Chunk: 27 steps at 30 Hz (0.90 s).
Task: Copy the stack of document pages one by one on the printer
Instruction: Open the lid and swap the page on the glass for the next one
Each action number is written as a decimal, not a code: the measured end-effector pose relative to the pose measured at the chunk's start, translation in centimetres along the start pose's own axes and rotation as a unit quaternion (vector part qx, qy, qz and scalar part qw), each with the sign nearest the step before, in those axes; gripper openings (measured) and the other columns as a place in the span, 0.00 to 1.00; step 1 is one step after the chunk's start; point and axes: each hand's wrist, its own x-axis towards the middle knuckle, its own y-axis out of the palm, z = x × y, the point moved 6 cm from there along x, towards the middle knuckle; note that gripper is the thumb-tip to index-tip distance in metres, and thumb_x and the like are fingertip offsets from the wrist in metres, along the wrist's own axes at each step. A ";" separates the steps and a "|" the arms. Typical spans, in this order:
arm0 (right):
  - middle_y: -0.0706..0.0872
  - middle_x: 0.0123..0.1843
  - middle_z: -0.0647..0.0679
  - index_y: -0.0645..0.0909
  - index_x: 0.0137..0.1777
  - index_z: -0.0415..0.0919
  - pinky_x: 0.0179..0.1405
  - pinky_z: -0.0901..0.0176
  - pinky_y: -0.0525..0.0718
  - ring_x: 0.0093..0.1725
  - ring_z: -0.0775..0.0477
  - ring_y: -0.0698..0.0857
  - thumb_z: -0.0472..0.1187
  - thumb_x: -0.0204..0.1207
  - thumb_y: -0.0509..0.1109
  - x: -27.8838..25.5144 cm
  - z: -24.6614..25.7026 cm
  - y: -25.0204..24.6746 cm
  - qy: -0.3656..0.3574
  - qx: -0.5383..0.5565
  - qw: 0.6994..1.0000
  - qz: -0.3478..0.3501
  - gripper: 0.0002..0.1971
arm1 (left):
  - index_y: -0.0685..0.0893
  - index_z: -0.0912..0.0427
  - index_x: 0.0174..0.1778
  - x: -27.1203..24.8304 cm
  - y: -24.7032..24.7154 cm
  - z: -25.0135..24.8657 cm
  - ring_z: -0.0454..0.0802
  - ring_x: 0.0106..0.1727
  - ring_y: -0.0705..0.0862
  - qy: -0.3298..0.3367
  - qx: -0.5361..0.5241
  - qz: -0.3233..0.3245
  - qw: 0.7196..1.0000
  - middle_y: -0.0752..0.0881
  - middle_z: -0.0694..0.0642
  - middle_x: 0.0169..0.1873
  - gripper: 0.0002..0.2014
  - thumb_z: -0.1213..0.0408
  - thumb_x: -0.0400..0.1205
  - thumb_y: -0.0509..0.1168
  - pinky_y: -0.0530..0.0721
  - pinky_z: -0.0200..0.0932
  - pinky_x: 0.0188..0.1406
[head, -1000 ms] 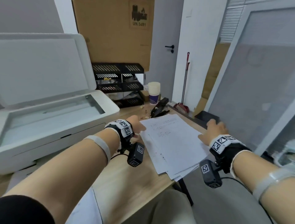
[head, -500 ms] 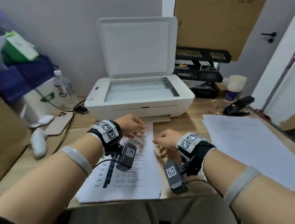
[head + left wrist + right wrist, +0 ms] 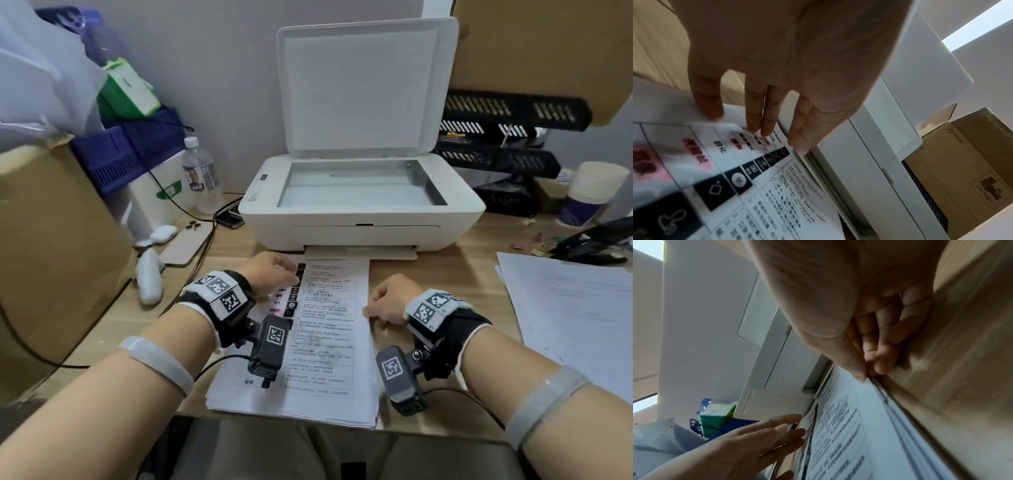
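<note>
Two hands on one stack of printed white document pages (image 3: 318,342), which lies flat on the light wooden desk (image 3: 455,274) just in front of the white flatbed printer (image 3: 363,212). Left hand (image 3: 270,274) rests near the stack's far-left corner, fingers (image 3: 756,113) straight and touching the top sheet, gripping nothing. Right hand (image 3: 390,298) is at the stack's right edge, thumb and curled fingers (image 3: 882,363) pinching what looks like the top sheet's edge; blurred, can't confirm one page. Printer lid (image 3: 363,85) stands upright, scanner glass (image 3: 359,185) bare. Second loose pile of white sheets (image 3: 575,308) lies well apart, to the right.
</note>
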 end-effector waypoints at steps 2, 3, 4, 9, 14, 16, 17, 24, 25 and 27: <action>0.90 0.34 0.40 0.84 0.38 0.37 0.29 0.57 0.85 0.26 0.46 0.87 0.34 0.77 0.75 0.2 -0.2 0.0 -0.005 0.041 0.999 -0.008 0.06 | 0.84 0.53 0.66 0.2 -0.1 -0.1 0.51 0.56 0.84 0.004 0.015 -0.012 1.000 0.84 0.51 0.60 0.16 0.60 0.81 0.70 0.82 0.45 0.54; 0.91 0.37 0.39 0.83 0.39 0.38 0.29 0.56 0.86 0.29 0.44 0.89 0.34 0.77 0.73 0.3 -0.2 -0.1 -0.010 0.047 0.999 -0.018 0.06 | 0.83 0.53 0.67 0.3 -0.2 -0.1 0.50 0.55 0.83 0.002 0.022 -0.021 1.000 0.82 0.50 0.58 0.17 0.61 0.81 0.70 0.80 0.43 0.52; 0.92 0.39 0.39 0.82 0.39 0.40 0.28 0.58 0.84 0.31 0.43 0.91 0.37 0.78 0.73 0.4 -0.1 -0.2 -0.014 0.041 0.999 -0.028 0.06 | 0.82 0.54 0.68 0.3 -0.2 -0.1 0.50 0.54 0.83 -0.003 0.027 -0.026 0.999 0.81 0.51 0.58 0.18 0.61 0.82 0.70 0.79 0.42 0.49; 0.89 0.32 0.49 0.80 0.35 0.45 0.29 0.64 0.79 0.27 0.55 0.83 0.49 0.73 0.80 0.5 0.7 -0.2 -0.029 -0.033 0.998 -0.042 0.14 | 0.82 0.51 0.66 0.0 0.0 -0.4 0.47 0.47 0.84 -0.007 0.028 -0.016 0.999 0.83 0.51 0.61 0.16 0.59 0.82 0.69 0.88 0.45 0.44; 0.92 0.32 0.43 0.85 0.34 0.39 0.35 0.58 0.88 0.28 0.49 0.86 0.39 0.75 0.79 0.5 0.0 -0.4 -0.027 0.022 0.998 -0.046 0.10 | 0.84 0.45 0.61 0.1 0.0 -0.4 0.51 0.54 0.87 0.004 0.046 0.006 0.999 0.86 0.51 0.58 0.13 0.56 0.80 0.70 0.90 0.53 0.53; 0.91 0.32 0.40 0.84 0.35 0.39 0.35 0.53 0.90 0.27 0.47 0.86 0.36 0.75 0.77 0.4 -0.4 -0.6 -0.027 0.030 0.998 -0.047 0.09 | 0.84 0.47 0.63 0.3 0.0 -0.7 0.51 0.53 0.87 0.018 0.059 0.011 0.998 0.86 0.52 0.58 0.14 0.57 0.80 0.71 0.86 0.49 0.50; 0.92 0.33 0.39 0.83 0.35 0.39 0.37 0.50 0.90 0.27 0.46 0.87 0.36 0.76 0.76 0.4 -0.5 -0.7 -0.028 0.026 0.998 -0.051 0.09 | 0.84 0.49 0.64 0.4 0.1 -0.8 0.48 0.53 0.85 0.023 0.063 0.010 0.998 0.85 0.52 0.59 0.15 0.59 0.81 0.70 0.82 0.44 0.50; 0.92 0.34 0.45 0.77 0.29 0.45 0.45 0.49 0.89 0.35 0.45 0.88 0.53 0.71 0.79 0.4 -0.3 -0.4 -0.016 -0.037 0.999 0.010 0.18 | 0.82 0.51 0.67 0.8 0.7 -1.1 0.40 0.45 0.83 0.028 0.077 0.000 0.997 0.82 0.52 0.58 0.19 0.59 0.80 0.71 0.75 0.34 0.36; 0.89 0.32 0.48 0.76 0.28 0.46 0.41 0.53 0.85 0.34 0.47 0.86 0.54 0.70 0.80 0.4 -0.3 -0.5 -0.017 -0.056 0.998 0.006 0.19 | 0.82 0.51 0.67 0.9 0.8 -1.1 0.40 0.45 0.83 0.028 0.079 0.002 0.996 0.83 0.52 0.58 0.18 0.59 0.80 0.71 0.76 0.35 0.37; 0.83 0.30 0.50 0.74 0.27 0.47 0.36 0.58 0.78 0.32 0.49 0.80 0.51 0.69 0.81 0.5 -0.4 -0.7 -0.016 -0.071 0.997 -0.012 0.20 | 0.83 0.51 0.65 0.8 0.7 -1.1 0.43 0.47 0.84 0.031 0.085 -0.001 0.996 0.83 0.53 0.59 0.17 0.58 0.80 0.71 0.78 0.38 0.44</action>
